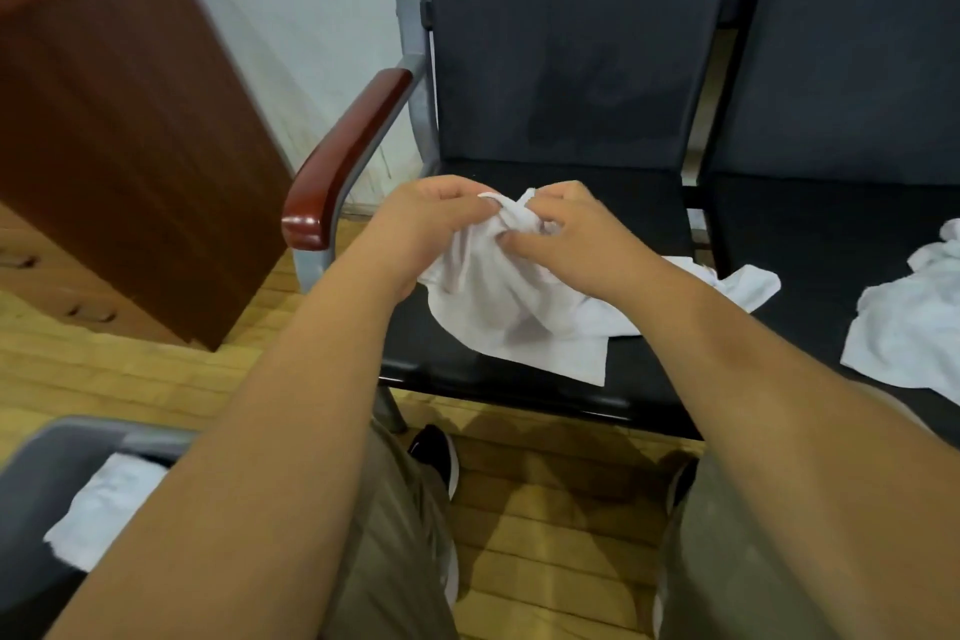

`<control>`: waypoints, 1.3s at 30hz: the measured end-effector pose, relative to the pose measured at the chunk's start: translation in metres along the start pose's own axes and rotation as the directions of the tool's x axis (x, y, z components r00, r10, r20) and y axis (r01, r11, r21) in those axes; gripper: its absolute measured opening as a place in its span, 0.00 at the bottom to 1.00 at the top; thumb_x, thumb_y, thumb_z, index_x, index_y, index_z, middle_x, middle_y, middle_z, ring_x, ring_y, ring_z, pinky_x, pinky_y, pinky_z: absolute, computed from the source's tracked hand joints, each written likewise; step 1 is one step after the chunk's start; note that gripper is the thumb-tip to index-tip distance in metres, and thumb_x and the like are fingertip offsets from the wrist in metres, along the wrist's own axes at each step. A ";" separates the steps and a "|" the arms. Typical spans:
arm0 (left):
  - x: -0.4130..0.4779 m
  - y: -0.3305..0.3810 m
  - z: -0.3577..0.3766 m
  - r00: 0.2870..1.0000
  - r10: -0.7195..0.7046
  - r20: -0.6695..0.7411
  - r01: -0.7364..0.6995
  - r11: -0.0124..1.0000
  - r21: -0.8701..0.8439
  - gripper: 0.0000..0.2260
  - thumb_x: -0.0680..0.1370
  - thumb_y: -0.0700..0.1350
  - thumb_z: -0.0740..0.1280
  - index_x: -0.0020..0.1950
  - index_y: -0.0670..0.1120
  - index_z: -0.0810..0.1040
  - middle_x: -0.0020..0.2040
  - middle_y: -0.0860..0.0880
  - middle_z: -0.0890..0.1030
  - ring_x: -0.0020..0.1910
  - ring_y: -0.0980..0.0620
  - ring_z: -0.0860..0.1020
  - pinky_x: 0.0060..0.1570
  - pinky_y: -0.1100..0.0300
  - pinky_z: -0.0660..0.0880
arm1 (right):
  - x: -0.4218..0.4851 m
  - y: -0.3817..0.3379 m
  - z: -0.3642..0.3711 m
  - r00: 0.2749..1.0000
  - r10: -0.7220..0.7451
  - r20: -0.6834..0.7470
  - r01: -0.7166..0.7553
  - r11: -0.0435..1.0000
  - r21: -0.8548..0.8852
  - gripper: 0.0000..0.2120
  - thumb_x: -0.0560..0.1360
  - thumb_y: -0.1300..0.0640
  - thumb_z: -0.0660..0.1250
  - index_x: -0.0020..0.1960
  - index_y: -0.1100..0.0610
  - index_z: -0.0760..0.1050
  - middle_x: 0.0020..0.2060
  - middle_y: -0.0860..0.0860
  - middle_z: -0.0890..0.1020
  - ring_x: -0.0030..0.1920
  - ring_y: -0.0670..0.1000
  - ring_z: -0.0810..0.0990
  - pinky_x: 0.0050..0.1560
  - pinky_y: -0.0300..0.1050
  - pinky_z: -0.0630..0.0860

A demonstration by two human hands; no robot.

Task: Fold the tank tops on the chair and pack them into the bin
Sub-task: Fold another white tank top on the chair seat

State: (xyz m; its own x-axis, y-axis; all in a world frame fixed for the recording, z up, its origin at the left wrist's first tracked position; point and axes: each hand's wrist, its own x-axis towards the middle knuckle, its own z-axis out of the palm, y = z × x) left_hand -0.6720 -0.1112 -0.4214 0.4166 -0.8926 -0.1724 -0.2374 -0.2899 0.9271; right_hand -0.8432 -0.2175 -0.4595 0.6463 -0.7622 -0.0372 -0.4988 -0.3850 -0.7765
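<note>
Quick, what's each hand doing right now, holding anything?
Left hand: fingers curled, pinching the white tank top at its bunched top edge.
Right hand: fingers also gripping that same tank top, next to the left hand.

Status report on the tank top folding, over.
Left hand and right hand both pinching the white tank top, unfolded on the black chair seat. Second tank top on the next seat. Nothing in the way.

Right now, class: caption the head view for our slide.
Left hand and right hand pinch a white tank top on the black chair; second top alongside, third top in the bin.
</note>
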 end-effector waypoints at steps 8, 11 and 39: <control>0.019 -0.012 -0.012 0.999 0.013 -0.051 0.001 0.964 0.265 0.11 0.79 0.42 0.69 0.59 0.55 0.83 0.55 0.52 0.85 0.54 0.50 0.83 0.56 0.50 0.82 | 0.008 0.006 -0.021 0.970 0.107 -0.217 -0.072 0.984 0.163 0.17 0.80 0.46 0.67 0.39 0.57 0.75 0.35 0.52 0.79 0.35 0.50 0.76 0.40 0.49 0.75; 0.021 -0.014 -0.013 0.999 0.011 -0.047 -0.014 0.997 -0.076 0.09 0.83 0.44 0.70 0.61 0.48 0.85 0.55 0.49 0.88 0.56 0.48 0.87 0.62 0.45 0.83 | 0.008 0.006 -0.024 0.956 0.237 -0.174 -0.199 0.958 0.209 0.20 0.78 0.45 0.66 0.35 0.53 0.63 0.30 0.50 0.67 0.32 0.49 0.67 0.38 0.47 0.66; 0.019 -0.001 0.040 0.943 0.215 -0.255 -0.079 0.885 0.458 0.26 0.76 0.65 0.73 0.43 0.41 0.80 0.35 0.45 0.77 0.33 0.51 0.72 0.35 0.53 0.71 | -0.016 -0.002 -0.023 0.996 0.092 -0.019 -0.073 0.887 0.457 0.09 0.81 0.47 0.71 0.54 0.49 0.86 0.47 0.48 0.89 0.49 0.49 0.89 0.60 0.54 0.84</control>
State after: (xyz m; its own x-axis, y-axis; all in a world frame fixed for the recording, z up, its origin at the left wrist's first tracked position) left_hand -0.6987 -0.1416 -0.4392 0.5650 -0.8161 0.1218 -0.6450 -0.3447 0.6821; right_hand -0.8657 -0.2162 -0.4430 0.5866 -0.8042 -0.0962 -0.2256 -0.0482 -0.9730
